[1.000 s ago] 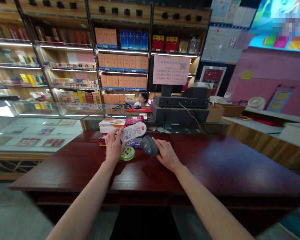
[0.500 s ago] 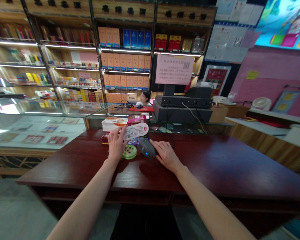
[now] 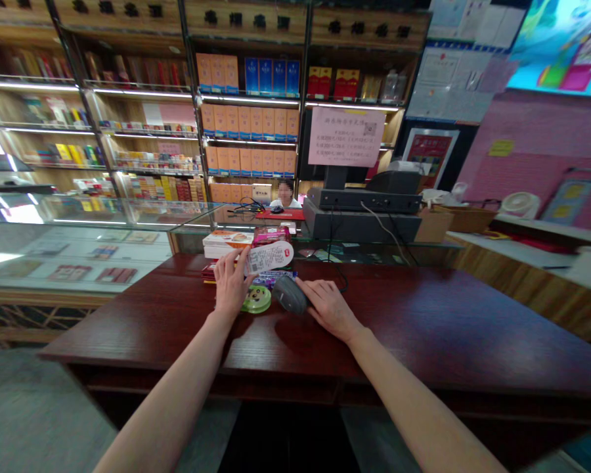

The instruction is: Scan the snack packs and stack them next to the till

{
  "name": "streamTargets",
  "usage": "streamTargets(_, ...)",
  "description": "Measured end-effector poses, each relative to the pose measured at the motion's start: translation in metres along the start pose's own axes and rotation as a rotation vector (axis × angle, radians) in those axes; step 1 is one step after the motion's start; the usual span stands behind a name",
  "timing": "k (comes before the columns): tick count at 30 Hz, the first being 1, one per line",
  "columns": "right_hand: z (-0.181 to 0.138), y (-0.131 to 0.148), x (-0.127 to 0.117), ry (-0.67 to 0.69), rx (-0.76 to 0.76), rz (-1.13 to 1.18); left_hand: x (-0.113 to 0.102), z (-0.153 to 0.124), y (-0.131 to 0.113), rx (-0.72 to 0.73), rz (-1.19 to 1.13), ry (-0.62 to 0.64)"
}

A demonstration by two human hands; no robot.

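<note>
Left hand (image 3: 230, 284): reaches in from the near left, its grip clamped on the left end of the white pack, fingers on the far edge and thumb on the near one
White pack (image 3: 274, 257): round-ended, printed side with barcode facing the person; held tilted, right end higher, in front of the stacked goods
Right hand (image 3: 331, 307): reaches in from the near right, its grip clamped on the scanner; the hold is partly hidden behind the hand
Scanner (image 3: 289, 295): dark grey, raised above the counter, to the right of and nearer than the white pack
Green container (image 3: 257, 300): round, with a cartoon face, between left hand and scanner
Stacked goods: a white box (image 3: 221, 244) on the far left, a pink pack (image 3: 276, 234) to its right, a purple pack (image 3: 282, 277) nearer
Counter (image 3: 404, 322): dark red-brown wood, carrying these goods toward its far edge
Far side: a grey register (image 3: 362, 226) with a pink notice (image 3: 343, 138) above it, a person (image 3: 286, 197) to its left
Background: shelves of orange boxes (image 3: 249, 123); at far left, a glass case (image 3: 73, 259)
</note>
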State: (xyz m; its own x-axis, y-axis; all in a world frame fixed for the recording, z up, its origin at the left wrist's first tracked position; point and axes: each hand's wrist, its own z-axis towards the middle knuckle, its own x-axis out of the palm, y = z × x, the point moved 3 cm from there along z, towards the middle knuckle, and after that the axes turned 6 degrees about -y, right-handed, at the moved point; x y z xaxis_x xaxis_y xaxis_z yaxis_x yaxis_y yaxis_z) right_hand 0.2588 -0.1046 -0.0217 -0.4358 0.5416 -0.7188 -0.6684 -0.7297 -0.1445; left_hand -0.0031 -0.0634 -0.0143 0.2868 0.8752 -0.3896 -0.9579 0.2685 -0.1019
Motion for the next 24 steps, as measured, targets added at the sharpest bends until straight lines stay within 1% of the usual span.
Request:
streamTargets(5, -0.002, -0.004, -0.001, -0.025, 0.017, -0.004, 0.000, 0.000, 0.000, -0.007, -0.007, -0.003)
streamTargets(10, -0.008, -0.020, -0.001, -0.053, 0.143, -0.037, -0.001, -0.001, 0.000, 0.007, -0.020, -0.022)
streamTargets(14, -0.017, -0.035, 0.001, -0.019, 0.230, -0.060, 0.000, -0.002, 0.000, 0.009, -0.030, -0.014)
streamTargets(19, -0.028, -0.054, 0.009, 0.016, 0.328, -0.081, -0.001, -0.002, 0.000, 0.023, -0.025, -0.032)
streamTargets(24, -0.036, -0.067, 0.016, 0.039, 0.422, -0.113, -0.001, -0.003, 0.000, 0.020, -0.036, -0.030)
